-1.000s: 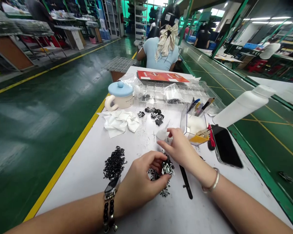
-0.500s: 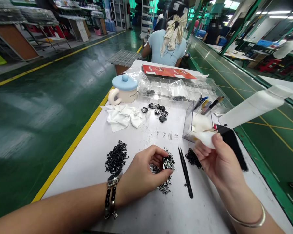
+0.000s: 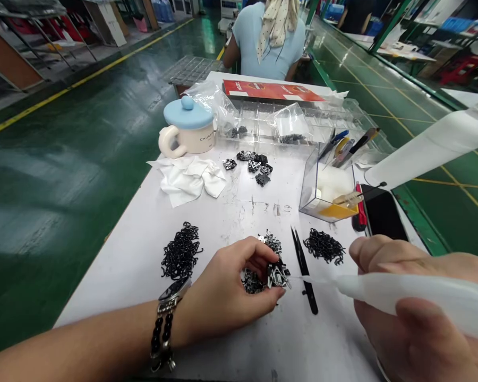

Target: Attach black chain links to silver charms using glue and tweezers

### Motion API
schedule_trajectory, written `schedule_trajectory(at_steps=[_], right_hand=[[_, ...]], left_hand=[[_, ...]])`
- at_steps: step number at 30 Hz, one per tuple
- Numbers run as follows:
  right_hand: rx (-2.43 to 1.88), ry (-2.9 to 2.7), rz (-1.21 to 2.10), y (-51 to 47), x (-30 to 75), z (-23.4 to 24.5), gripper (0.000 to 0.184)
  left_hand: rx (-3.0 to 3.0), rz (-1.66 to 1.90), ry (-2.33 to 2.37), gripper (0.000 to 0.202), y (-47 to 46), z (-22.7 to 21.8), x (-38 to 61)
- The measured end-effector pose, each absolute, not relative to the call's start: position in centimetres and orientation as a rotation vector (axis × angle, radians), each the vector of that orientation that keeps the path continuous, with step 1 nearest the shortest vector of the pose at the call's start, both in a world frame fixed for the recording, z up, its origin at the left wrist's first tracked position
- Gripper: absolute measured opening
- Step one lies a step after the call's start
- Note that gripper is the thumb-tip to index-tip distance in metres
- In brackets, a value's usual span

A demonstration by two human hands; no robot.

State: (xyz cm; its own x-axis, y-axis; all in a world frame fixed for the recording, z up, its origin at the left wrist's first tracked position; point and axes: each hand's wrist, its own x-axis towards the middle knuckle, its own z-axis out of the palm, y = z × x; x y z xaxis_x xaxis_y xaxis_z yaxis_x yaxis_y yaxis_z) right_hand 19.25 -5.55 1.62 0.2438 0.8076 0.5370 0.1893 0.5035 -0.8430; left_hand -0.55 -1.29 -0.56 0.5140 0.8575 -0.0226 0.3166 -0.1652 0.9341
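The left hand [image 3: 223, 289] has its grip pinching a small black-and-silver part [image 3: 278, 275] between thumb and fingers, over the worktop [image 3: 231, 223] and beside loose metal pieces [image 3: 271, 241]. The right hand [image 3: 434, 345] has its grip wrapped round a white squeeze bottle [image 3: 406, 286], its thin tip pointing at the part; whether they touch I cannot tell. Black tweezers [image 3: 301, 265] lie near one heap of black hooks [image 3: 324, 245]; another heap [image 3: 182, 249] lies near the left wrist.
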Motion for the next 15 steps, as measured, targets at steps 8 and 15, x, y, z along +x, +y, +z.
schedule_trajectory(at_steps=[8, 15], right_hand=[[-0.949, -1.316, 0.536, -5.26, 18.94, 1.49, 0.009], [-0.968, -1.283, 0.575, -5.51, 18.98, 1.53, 0.009]], left_hand=[[1.742, 0.656, 1.002, 0.025, -1.32, -0.53, -0.50], [1.718, 0.640, 1.008, 0.026, -1.29, -0.60, -0.48]])
